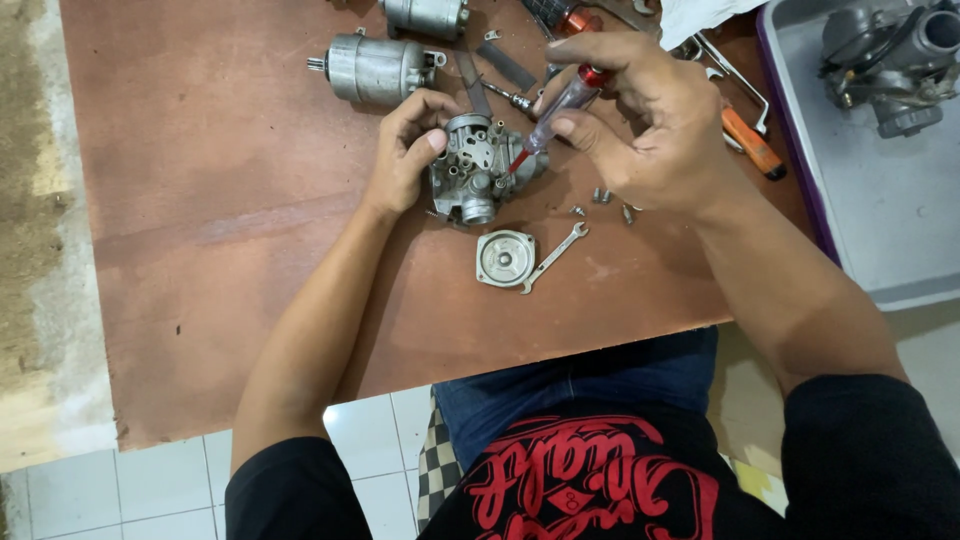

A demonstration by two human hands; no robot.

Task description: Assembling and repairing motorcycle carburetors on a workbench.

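So we've got the carburetor (478,170) sitting on the brown table (200,200), float bowl side up with the bowl already off. Our left hand (405,150) wraps the body from the side, grip pressed against it with the thumb on the top edge. Our right hand (640,125) pinches a clear-handled screwdriver (555,115) with a red cap, its tip down in the carb just beside the left thumb.

Looks like we're mid-teardown, working a jet or a screw inside. We'd say the next move needs the tip seated square and the body held firm so nothing slips.

Just below the left grip lies the round metal cover (505,258) with a small wrench (555,255) touching it. A few loose screws (603,197) sit under the right hand. A starter motor (375,65) is above the left grip, an orange-handled tool (752,143) right of the right hand, and a grey tray (880,200) holding another carburetor (890,60) well off to that side. No packages or labels in sight.
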